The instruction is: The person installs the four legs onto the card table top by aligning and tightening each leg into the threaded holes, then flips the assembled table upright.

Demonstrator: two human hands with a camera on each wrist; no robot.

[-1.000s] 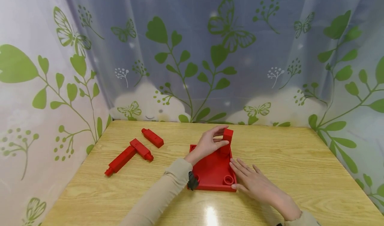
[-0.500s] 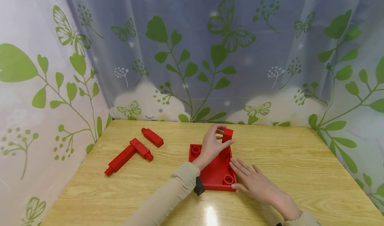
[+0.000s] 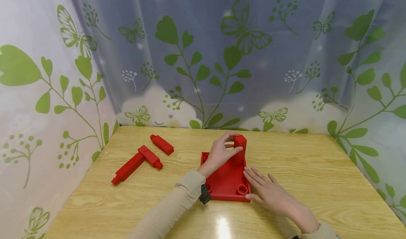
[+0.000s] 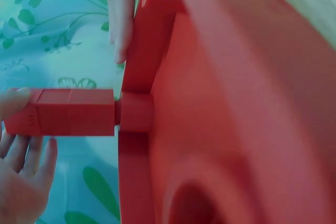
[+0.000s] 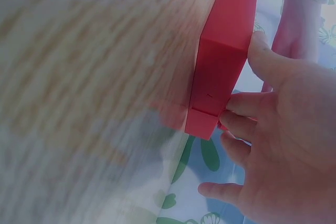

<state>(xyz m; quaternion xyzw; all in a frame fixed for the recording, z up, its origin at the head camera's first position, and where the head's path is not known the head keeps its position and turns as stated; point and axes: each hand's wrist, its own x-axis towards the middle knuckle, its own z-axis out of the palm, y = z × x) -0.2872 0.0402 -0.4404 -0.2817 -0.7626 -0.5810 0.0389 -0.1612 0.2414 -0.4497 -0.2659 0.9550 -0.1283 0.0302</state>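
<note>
My left hand (image 3: 217, 154) pinches a red square peg-like leg (image 3: 240, 149) between thumb and fingers near its top. The leg stands upright at the back right corner of a red shallow square tray-like panel (image 3: 226, 197). In the left wrist view, the leg's narrow end enters a round socket (image 4: 136, 113), with a slim neck showing between them. Another round socket (image 3: 242, 189) sits in the front right corner; those on the left are partly covered by my left arm. My right hand (image 3: 272, 195) rests against the panel's right side, fingers extended, thumb at the front corner.
Left of the panel lie more red legs with threaded ends: a short one (image 3: 162, 145) at the back, and another (image 3: 150, 157) touching a long one (image 3: 128, 168). All are on a wooden table (image 3: 301, 158) before a leaf-patterned curtain (image 3: 203, 55).
My left hand shifted round the leg, its thumb swinging right and then back left, and the leg's top now faces a different way. My right hand stayed still.
</note>
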